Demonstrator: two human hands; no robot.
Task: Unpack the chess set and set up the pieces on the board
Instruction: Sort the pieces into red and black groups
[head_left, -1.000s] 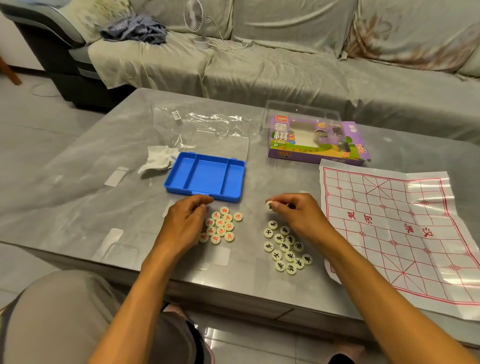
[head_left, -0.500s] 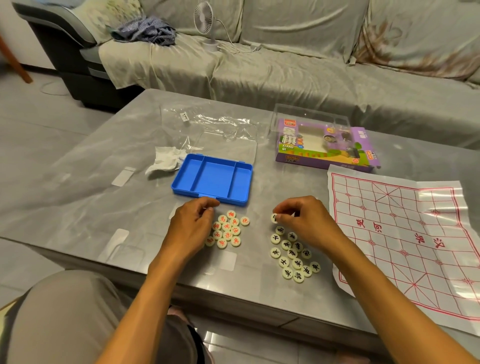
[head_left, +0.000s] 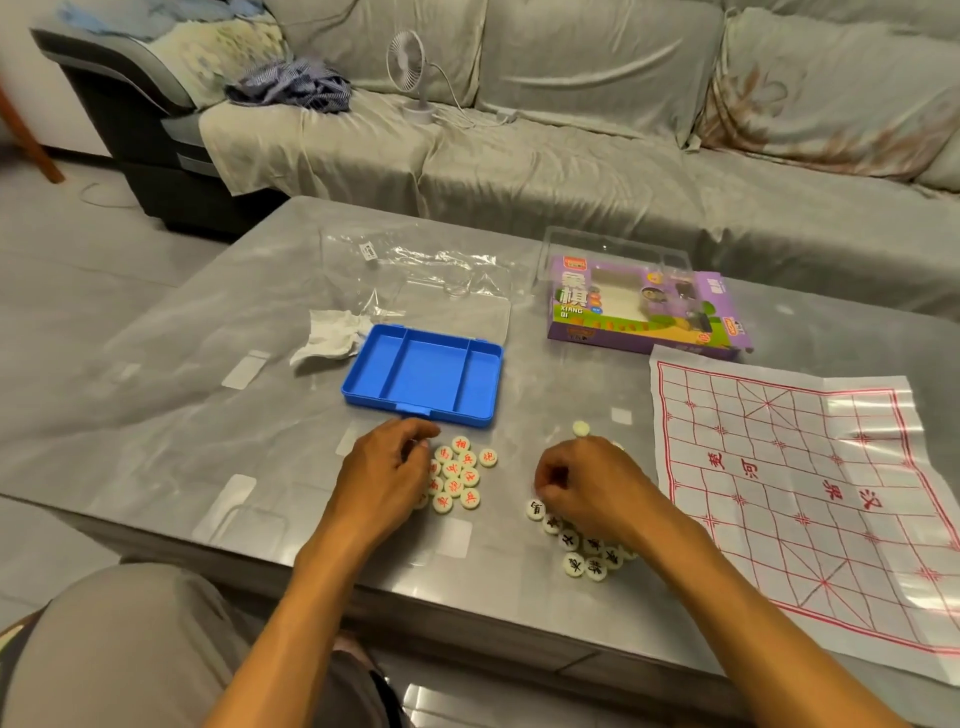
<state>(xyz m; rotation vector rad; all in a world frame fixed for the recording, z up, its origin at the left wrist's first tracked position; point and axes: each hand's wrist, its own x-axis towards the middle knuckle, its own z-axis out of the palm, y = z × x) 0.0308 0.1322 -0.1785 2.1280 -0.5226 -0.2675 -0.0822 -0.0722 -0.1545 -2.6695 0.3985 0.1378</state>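
Red-lettered chess pieces (head_left: 460, 475) lie clustered on the grey table. My left hand (head_left: 384, 475) rests at their left edge with curled fingers and hides a few of them; a held piece cannot be made out. Black-lettered pieces (head_left: 584, 556) form a second cluster to the right. My right hand (head_left: 592, 488) is over that cluster's top, fingertips pinched together at the uppermost black piece (head_left: 535, 509). One blank-faced piece (head_left: 581, 428) lies alone just beyond this hand. The white sheet board (head_left: 810, 493) with red lines lies flat at the right.
An open blue compartment tray (head_left: 423, 374) sits just beyond the pieces. Behind it lie clear plastic wrapping (head_left: 441, 280) and a crumpled tissue (head_left: 330, 338). The purple game box (head_left: 644, 306) stands at the back right. A covered sofa with a small fan (head_left: 413, 78) runs behind the table.
My right hand has come down from above the black cluster to its top edge. The blank-faced piece now shows beyond it. My left hand stays at the red cluster.
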